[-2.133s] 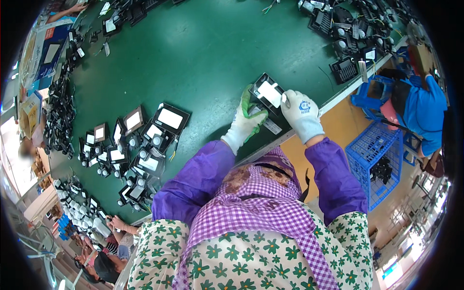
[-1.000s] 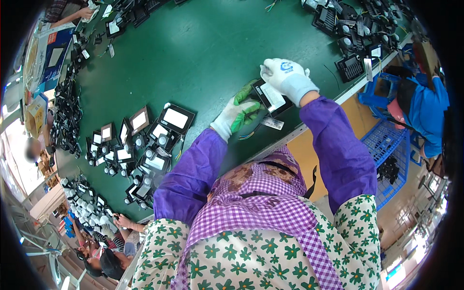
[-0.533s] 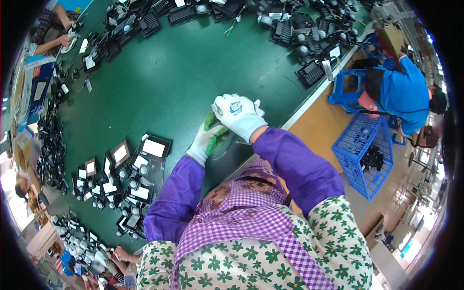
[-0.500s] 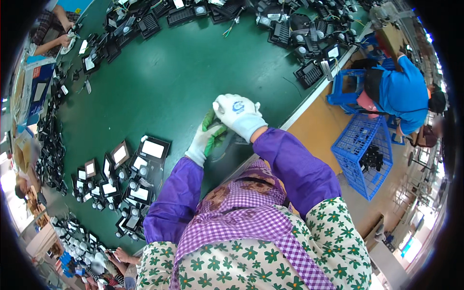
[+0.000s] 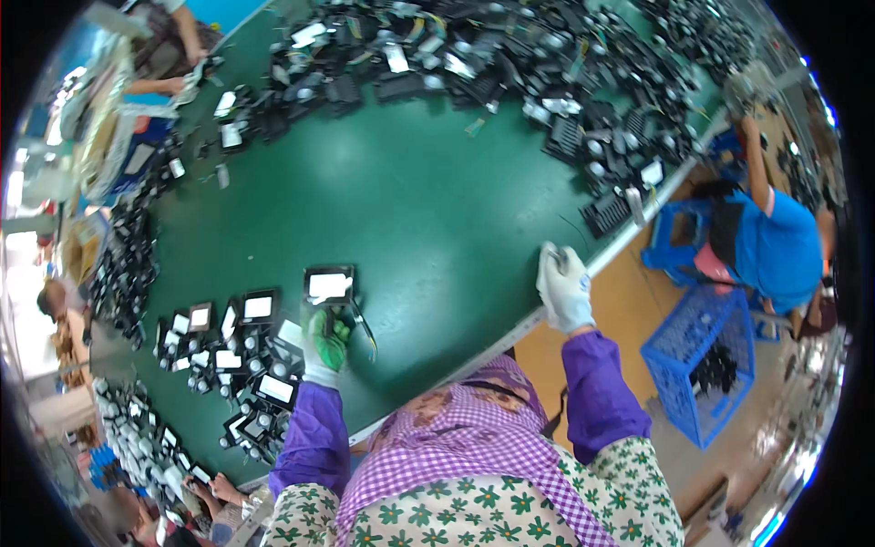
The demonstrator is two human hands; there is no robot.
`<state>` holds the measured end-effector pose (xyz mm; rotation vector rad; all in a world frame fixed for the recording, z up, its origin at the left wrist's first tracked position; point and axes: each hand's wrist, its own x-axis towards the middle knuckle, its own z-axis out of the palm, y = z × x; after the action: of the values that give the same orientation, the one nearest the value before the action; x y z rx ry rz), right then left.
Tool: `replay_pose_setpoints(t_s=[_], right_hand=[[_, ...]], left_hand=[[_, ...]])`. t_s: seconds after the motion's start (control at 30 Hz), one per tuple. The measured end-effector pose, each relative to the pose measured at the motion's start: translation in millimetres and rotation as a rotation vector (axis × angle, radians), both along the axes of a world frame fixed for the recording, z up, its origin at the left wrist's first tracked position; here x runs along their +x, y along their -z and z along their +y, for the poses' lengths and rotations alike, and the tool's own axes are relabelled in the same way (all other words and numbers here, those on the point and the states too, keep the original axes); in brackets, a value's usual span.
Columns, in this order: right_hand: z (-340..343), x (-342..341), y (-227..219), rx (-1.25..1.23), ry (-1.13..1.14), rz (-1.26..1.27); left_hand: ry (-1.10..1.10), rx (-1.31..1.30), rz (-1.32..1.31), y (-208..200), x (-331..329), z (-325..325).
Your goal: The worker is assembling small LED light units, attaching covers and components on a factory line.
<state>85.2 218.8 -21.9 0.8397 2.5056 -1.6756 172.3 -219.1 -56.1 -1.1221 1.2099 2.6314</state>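
My left hand [image 5: 325, 348], in a white glove with a green palm, is closed round the lower part of a small black floodlight [image 5: 329, 285]. The lamp's pale square panel faces up, and a short cable with bare coloured wire ends [image 5: 367, 335] hangs beside it. Near the table's right edge, my right hand [image 5: 567, 294] is gloved in white with its fingers curled together. A small greyish bit shows at its fingertips, too small to name. Left of my left hand lies a group of similar floodlights [image 5: 228, 359] with pale panels and round white sensors.
Heaps of black finned floodlights [image 5: 401, 87] line the far side of the green table [image 5: 437, 210]. More black parts run along the left edge. Beyond the right edge stand a blue crate [image 5: 700, 365] and a person in blue [image 5: 775, 246]. Other people work at the left.
My hands, together at the middle before, have parted. The left has moved left with a floodlight now visible in it; the right has moved right to the table edge. The view has shifted.
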Motion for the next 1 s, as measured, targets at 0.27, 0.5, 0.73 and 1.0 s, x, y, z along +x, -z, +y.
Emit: replay_pose_setpoints(t_s=[0.27, 0.5, 0.73, 1.0], right_hand=[[-5, -2, -12, 0.212, -0.084, 0.012], [-5, -6, -26, 0.139, -0.070, -0.025], [7, -20, -45, -0.072, 0.152, -0.046], [130, -72, -21, 0.179, 0.586, 0.241]], left_hand=[[-0.145, -0.127, -0.123, -15, 103, -61], [0.059, -0.377, -0.316, -20, 67, -116], [0.961, -2.165, -0.665, -111, -36, -127], [0.875, -1.640, 0.658, -152, -310, 123]])
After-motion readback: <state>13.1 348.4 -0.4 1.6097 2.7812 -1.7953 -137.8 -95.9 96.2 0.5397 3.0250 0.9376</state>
